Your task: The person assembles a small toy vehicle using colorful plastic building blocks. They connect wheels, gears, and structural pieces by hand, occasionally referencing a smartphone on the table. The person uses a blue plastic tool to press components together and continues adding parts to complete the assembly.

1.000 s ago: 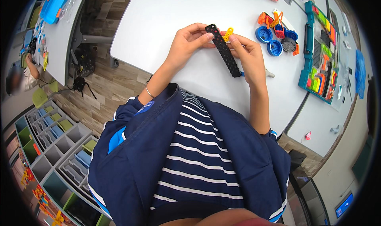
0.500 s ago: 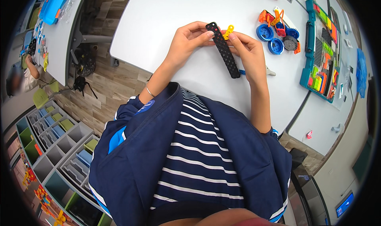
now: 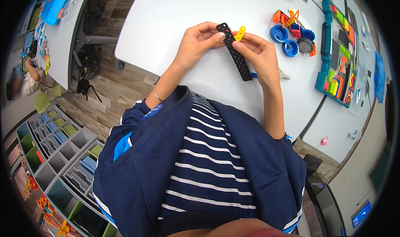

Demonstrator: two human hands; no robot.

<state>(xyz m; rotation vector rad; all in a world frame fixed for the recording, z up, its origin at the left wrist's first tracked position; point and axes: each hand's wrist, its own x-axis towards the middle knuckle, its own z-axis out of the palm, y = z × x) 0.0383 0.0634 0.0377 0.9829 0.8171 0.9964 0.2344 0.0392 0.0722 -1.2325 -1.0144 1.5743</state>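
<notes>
Above the white table [image 3: 162, 37] I hold a long black building beam [image 3: 240, 64] full of holes, slanting down to the right. My left hand [image 3: 203, 39] is closed on its upper end, thumb on top and fingers beneath. A small yellow angled connector [image 3: 240, 33] with holes sits against the beam's right side near that end. My right hand [image 3: 260, 56] pinches there, its thumb over the connector's lower end and the beam's edge. Its fingertips are hidden behind. Reddish spots show in some holes near the beam's top. A tool with a pale tip [image 3: 284, 75] lies partly behind my right wrist.
Right of my hands lie blue wheel rims [image 3: 278, 34], a grey wheel [image 3: 305, 46] and orange parts [image 3: 294, 29]. Beyond them is a teal case [image 3: 324, 56] of colourful pieces. At far left, a person [image 3: 31, 81] sits by another table [image 3: 68, 41]. Storage bins [image 3: 68, 149] stand at lower left.
My right thumb has slid left and down from the yellow connector toward the black beam's edge. The beam's lower end has risen slightly; my left hand keeps its grip.
</notes>
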